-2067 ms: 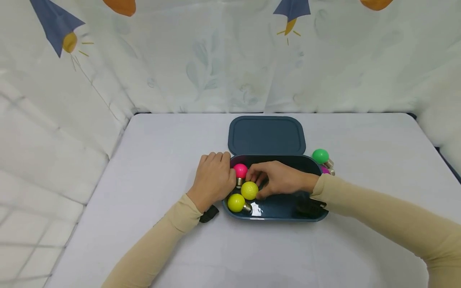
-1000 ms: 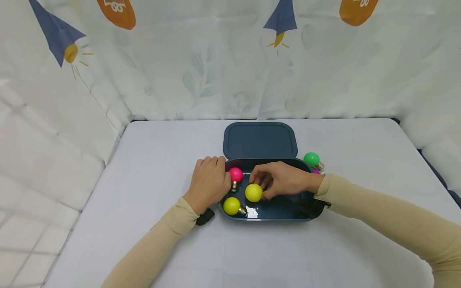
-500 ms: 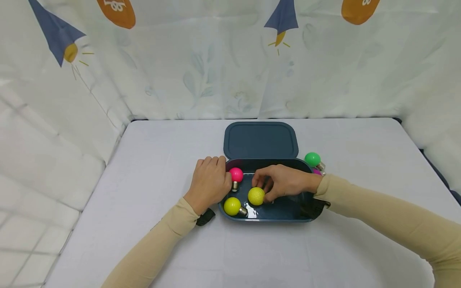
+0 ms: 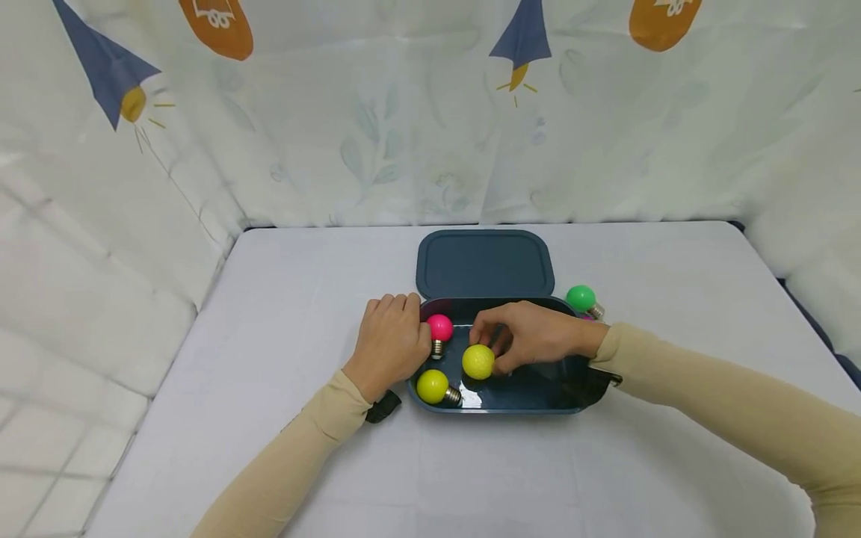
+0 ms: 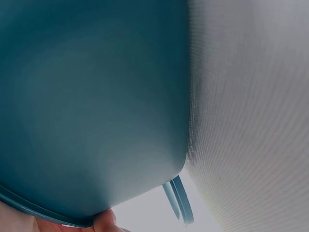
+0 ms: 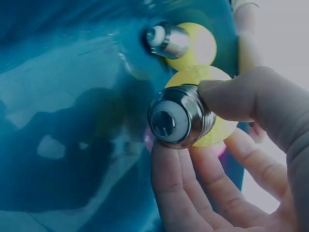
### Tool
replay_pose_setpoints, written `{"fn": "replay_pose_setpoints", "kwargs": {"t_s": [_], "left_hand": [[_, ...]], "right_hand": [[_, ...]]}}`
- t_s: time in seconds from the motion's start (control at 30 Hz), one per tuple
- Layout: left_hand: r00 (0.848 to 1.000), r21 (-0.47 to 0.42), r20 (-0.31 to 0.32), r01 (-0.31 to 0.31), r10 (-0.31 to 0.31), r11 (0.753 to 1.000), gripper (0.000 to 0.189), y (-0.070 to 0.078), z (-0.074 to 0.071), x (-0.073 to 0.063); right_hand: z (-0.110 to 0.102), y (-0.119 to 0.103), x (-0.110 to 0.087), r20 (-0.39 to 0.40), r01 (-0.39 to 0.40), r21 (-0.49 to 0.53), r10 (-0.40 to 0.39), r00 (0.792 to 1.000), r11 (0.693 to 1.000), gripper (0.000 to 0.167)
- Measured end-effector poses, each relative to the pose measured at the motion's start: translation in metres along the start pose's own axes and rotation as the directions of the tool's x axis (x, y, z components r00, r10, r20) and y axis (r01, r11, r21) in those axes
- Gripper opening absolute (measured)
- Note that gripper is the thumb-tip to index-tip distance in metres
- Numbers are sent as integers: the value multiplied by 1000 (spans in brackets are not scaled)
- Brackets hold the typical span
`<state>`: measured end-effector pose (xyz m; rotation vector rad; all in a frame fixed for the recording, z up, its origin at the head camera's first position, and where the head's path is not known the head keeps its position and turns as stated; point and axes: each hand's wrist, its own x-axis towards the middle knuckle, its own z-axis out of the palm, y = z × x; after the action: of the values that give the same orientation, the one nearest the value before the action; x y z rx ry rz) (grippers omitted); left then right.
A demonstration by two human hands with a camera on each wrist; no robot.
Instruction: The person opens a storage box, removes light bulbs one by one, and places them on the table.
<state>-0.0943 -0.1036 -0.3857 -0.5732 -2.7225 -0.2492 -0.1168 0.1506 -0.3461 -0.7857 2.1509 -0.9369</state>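
Observation:
My left hand grips the left rim of a dark blue oblong box. In the left wrist view, fingertips curl over the rim beside the box's outer wall. Over the box, my right hand pinches a yellow light bulb. Seen from the right wrist, the thumb and fingers hold it around its silver screw base, which points toward the camera. Inside the box's left end lie a pink bulb, near the left thumb, and another yellow bulb.
A flat dark blue lid lies directly behind the box. Just past the box's back right corner are a green bulb and a magenta bulb, mostly hidden. White cloth covers the table; patterned curtains stand behind it.
The held yellow bulb has moved right, away from the pink and yellow bulbs, and looks slightly higher than half a second ago. My left hand keeps its grip on the rim.

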Motion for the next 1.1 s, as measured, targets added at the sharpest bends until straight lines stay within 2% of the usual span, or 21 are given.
{"fn": "replay_pose_setpoints", "kwargs": {"t_s": [0.37,0.5,0.77,1.1], "left_hand": [[999,-3,31,22,-22,1000,13,1,0,0],[999,-4,19,26,-26,1000,15,1,1,0],[1000,11,-20,13,-13,1000,18,2,1,-1],[1000,8,-19,15,-15,1000,17,1,0,-2]], "right_hand": [[-12,-4,-19,-82,53,34,-50,995,998,39],[-15,-2,-27,-116,70,55,-63,991,996,39],[-22,3,-43,-181,63,133,-39,983,989,41],[-29,7,-65,-289,94,180,-39,957,979,44]]}}
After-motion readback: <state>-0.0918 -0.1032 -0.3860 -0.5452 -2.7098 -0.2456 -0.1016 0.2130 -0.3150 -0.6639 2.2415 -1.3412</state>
